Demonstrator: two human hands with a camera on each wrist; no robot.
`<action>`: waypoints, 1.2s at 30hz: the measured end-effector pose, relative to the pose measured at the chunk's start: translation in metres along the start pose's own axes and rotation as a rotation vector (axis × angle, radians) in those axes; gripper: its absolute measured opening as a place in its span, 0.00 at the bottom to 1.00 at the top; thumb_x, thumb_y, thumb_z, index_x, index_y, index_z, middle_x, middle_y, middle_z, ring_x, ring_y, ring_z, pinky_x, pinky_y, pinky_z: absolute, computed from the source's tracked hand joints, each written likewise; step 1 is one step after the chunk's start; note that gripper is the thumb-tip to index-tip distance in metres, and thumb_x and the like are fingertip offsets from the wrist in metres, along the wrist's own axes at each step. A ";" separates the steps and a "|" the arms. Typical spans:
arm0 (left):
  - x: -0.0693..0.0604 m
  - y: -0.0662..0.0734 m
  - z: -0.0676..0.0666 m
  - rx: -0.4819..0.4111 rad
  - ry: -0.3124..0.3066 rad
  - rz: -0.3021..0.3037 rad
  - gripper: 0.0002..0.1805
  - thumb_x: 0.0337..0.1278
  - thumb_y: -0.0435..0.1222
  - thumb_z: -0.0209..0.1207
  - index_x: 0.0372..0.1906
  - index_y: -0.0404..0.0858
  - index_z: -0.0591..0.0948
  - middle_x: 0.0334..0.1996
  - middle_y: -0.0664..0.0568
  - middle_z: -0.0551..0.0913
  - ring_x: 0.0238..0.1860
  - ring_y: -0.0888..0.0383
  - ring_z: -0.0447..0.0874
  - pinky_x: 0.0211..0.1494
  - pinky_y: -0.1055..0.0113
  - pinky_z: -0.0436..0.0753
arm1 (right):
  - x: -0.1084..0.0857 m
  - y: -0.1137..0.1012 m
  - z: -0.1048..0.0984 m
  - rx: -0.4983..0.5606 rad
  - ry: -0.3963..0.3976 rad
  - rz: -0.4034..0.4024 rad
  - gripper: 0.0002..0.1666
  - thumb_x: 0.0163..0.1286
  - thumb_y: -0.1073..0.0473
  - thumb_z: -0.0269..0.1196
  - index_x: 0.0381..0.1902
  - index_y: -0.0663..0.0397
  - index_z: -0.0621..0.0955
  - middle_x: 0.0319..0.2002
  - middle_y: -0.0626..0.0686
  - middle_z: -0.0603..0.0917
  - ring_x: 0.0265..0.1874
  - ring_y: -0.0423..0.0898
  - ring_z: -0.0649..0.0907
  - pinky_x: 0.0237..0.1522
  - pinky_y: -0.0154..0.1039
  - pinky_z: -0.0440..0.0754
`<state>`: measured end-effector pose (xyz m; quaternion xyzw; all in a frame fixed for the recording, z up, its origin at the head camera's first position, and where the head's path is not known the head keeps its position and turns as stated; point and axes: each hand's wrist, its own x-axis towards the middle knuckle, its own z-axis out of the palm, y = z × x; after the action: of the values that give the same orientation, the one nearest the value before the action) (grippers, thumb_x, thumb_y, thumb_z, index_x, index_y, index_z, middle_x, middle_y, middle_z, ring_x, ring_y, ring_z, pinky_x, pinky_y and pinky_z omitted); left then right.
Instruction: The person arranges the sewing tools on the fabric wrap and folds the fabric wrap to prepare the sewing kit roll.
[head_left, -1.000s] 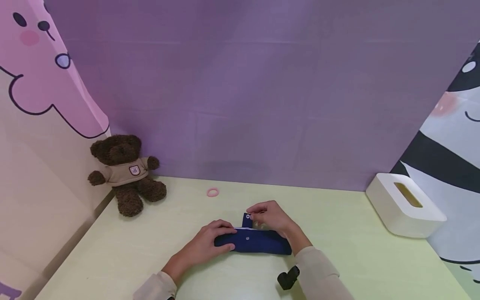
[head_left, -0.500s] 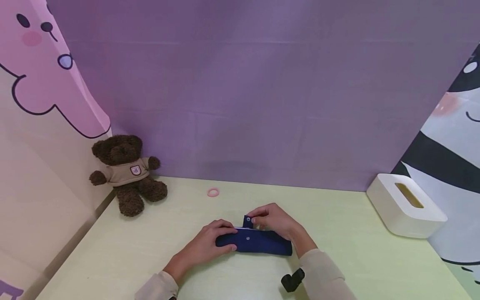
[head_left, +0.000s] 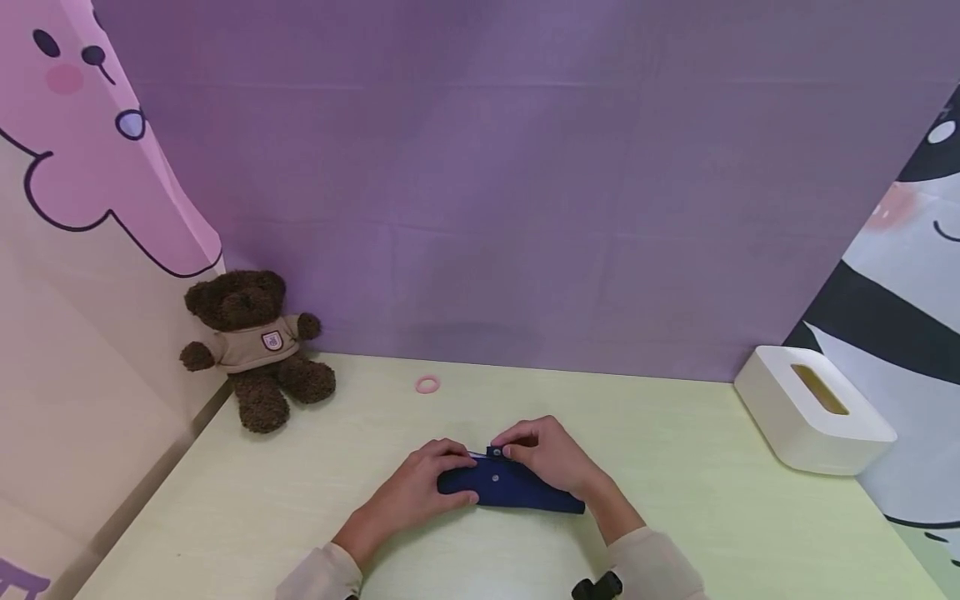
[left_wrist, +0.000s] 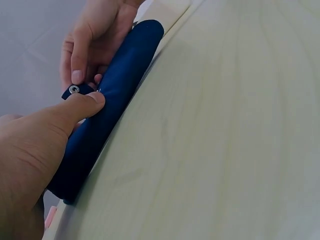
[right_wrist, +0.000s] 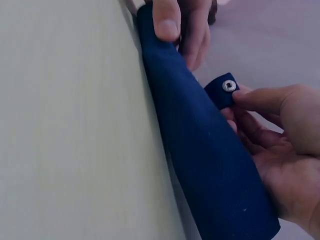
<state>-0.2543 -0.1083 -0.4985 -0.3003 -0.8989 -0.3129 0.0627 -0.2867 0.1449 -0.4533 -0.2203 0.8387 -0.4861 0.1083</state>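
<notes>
A dark blue fabric pouch (head_left: 517,487), long and narrow, lies on the table with a metal snap on its front. My left hand (head_left: 423,483) grips its left end, thumb in front and fingers behind the upper edge. At the back edge, my right hand (head_left: 551,454) pinches a short strap (right_wrist: 220,91) between thumb and fingers. The strap carries a round metal snap (right_wrist: 229,85) and bends over toward the pouch front. In the left wrist view the strap (left_wrist: 75,91) shows just beyond the left thumb. What the pouch holds is hidden.
A brown teddy bear (head_left: 247,346) in a beige shirt sits at the back left. Behind the pouch lies a pink ring (head_left: 427,384). A white tissue box (head_left: 813,412) stands at the right of the pale table (head_left: 225,517), against a purple backdrop (head_left: 525,183).
My right hand has come down and toward me, folding the strap from upright to low over the pouch's upper edge. The left hand keeps its grip, with only a slight shift right.
</notes>
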 end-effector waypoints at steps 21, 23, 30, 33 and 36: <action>0.001 0.000 0.001 -0.011 0.005 -0.003 0.22 0.58 0.49 0.73 0.55 0.45 0.88 0.57 0.54 0.83 0.60 0.56 0.81 0.67 0.55 0.80 | -0.020 0.013 0.014 -0.123 -0.004 -0.185 0.11 0.71 0.64 0.67 0.46 0.45 0.91 0.44 0.45 0.89 0.46 0.40 0.85 0.48 0.30 0.83; 0.002 0.001 0.003 -0.009 0.016 -0.014 0.22 0.58 0.50 0.72 0.54 0.46 0.88 0.57 0.56 0.83 0.60 0.57 0.81 0.67 0.54 0.80 | -0.020 0.015 0.014 -0.113 -0.003 -0.186 0.11 0.71 0.63 0.67 0.46 0.45 0.91 0.44 0.46 0.89 0.46 0.40 0.85 0.48 0.30 0.83; 0.006 0.005 0.009 0.021 0.091 -0.018 0.24 0.49 0.55 0.76 0.51 0.51 0.88 0.51 0.61 0.83 0.55 0.61 0.80 0.61 0.61 0.82 | -0.020 0.017 0.014 -0.082 -0.004 -0.202 0.10 0.72 0.63 0.66 0.47 0.47 0.91 0.45 0.48 0.89 0.44 0.39 0.85 0.46 0.30 0.83; 0.006 0.006 0.011 0.026 0.123 -0.005 0.23 0.49 0.54 0.77 0.49 0.50 0.90 0.49 0.61 0.83 0.53 0.62 0.80 0.59 0.62 0.83 | -0.020 0.017 0.014 -0.082 -0.001 -0.209 0.10 0.72 0.63 0.66 0.46 0.47 0.91 0.45 0.48 0.89 0.44 0.39 0.85 0.46 0.30 0.83; 0.007 0.007 0.012 0.022 0.133 -0.004 0.21 0.50 0.53 0.76 0.48 0.50 0.90 0.49 0.60 0.84 0.52 0.62 0.80 0.58 0.63 0.83 | -0.021 0.017 0.014 -0.078 0.000 -0.208 0.10 0.72 0.63 0.66 0.46 0.47 0.91 0.45 0.49 0.89 0.45 0.40 0.85 0.47 0.30 0.84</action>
<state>-0.2553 -0.0932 -0.5028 -0.2764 -0.8968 -0.3222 0.1249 -0.2671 0.1519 -0.4755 -0.3104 0.8295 -0.4618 0.0487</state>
